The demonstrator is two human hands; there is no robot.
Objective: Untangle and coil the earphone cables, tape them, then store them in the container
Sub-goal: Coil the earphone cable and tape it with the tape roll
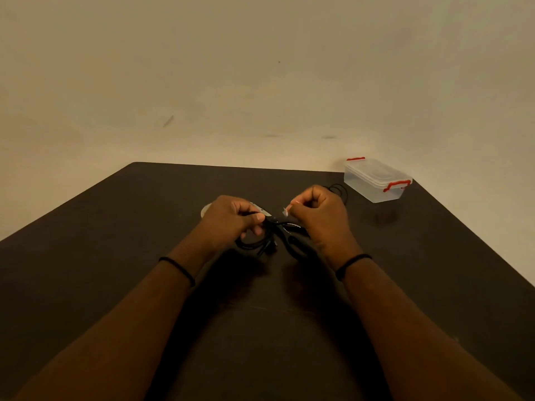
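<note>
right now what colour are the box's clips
Red clips on the clear box, head view.

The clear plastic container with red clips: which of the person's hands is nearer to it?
The right hand. The clear plastic container with red clips sits beyond it, toward the table's far right corner; the left hand is farther off, left of the right hand.

Dark desk [115, 256] under both hands. Black-handled scissors [292, 241] flat on it, just below right hand, blades running toward left hand. Plain beige wall [260, 82] beyond the hands, scuffed.
</note>
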